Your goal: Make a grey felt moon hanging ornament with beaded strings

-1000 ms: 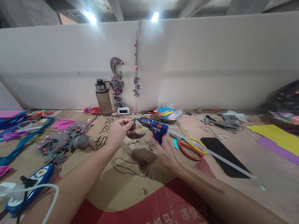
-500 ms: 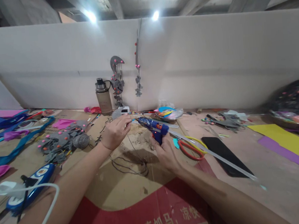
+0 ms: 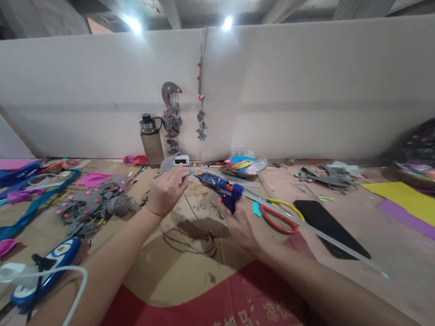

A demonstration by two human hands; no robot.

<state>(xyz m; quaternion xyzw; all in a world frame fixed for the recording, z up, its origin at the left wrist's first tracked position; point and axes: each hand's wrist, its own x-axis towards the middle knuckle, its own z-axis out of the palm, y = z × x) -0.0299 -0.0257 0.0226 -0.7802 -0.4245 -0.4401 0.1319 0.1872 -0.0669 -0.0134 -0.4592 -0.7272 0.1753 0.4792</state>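
Observation:
My right hand (image 3: 242, 226) is wrapped round the grip of a blue hot glue gun (image 3: 219, 185). A long clear glue stick (image 3: 319, 230) sticks out of the gun's rear, slanting down to the right. My left hand (image 3: 170, 190) is closed in a pinch just left of the gun's nozzle. A thin grey cord (image 3: 193, 209) runs down from its fingers and lies in loose loops on the cardboard (image 3: 166, 285). Anything else between those fingertips is too small to make out.
Right of my right hand lie red-and-yellow scissors (image 3: 281, 223) and a black phone (image 3: 330, 229). Grey felt pieces with pink balls (image 3: 89, 201) and a blue power strip (image 3: 53, 269) are on the left. A bottle (image 3: 151, 143) stands by the white wall.
The glue gun has shifted slightly left and down, and the tail of its glue stick has swung a little to the right. My left hand has stayed nearly in place, still pinching.

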